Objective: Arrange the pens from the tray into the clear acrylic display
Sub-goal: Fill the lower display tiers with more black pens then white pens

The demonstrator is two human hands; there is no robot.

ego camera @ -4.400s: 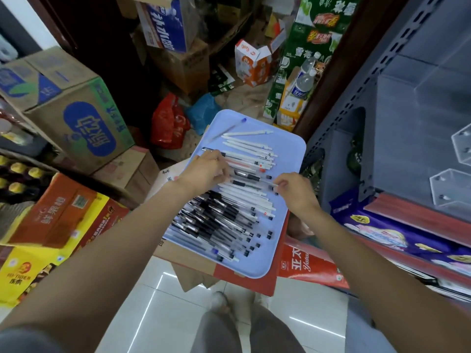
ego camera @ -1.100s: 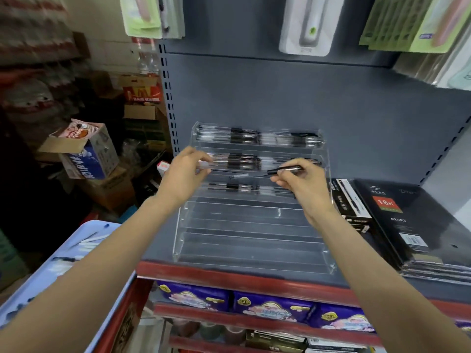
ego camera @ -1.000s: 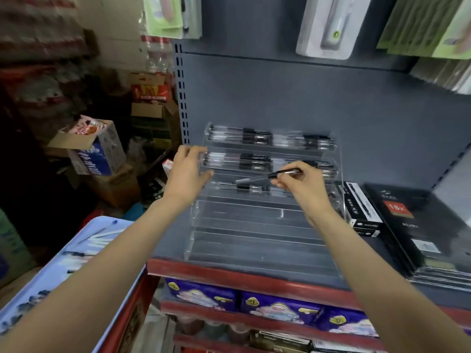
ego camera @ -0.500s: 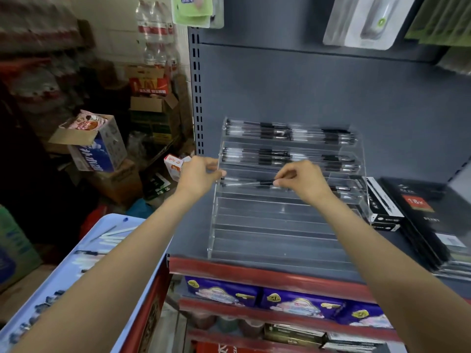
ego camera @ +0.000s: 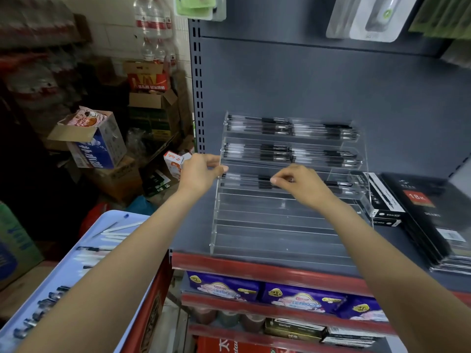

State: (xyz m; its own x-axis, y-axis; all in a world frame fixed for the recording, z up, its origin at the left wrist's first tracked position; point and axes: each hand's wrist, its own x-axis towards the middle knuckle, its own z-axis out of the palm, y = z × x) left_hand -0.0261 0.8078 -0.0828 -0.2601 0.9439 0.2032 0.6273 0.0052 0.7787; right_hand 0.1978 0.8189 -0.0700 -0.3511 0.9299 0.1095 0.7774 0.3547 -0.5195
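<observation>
A small shop corner is seen from above, with a grey metal shelf [ego camera: 193, 233] that has a red front edge, and many cardboard boxes [ego camera: 91, 138] piled on the floor to its left. On this shelf, near its left edge and against the back panel, stands the clear acrylic display [ego camera: 280, 225], made of stepped rows. The two highest rows hold black pens [ego camera: 277, 154] lying across; the lower rows have no pens. The left hand [ego camera: 201, 173] grips the left side wall of the display at the level of the third row, with the fingers curled around the edge. The right hand [ego camera: 300, 183] is over the middle of the third row, its thumb and fingers pinched together on a black pen [ego camera: 244, 180] that lies along the left half of this row; a few other pens lie beside it and in the right half. Below the left forearm, off the left end of the shelf, is the light blue tray [ego camera: 74, 273] with more pens [ego camera: 116, 229], white ones at the far end and dark ones nearer. At the right edge of the shelf lie black notebooks [ego camera: 433, 217], just beside the display.
</observation>
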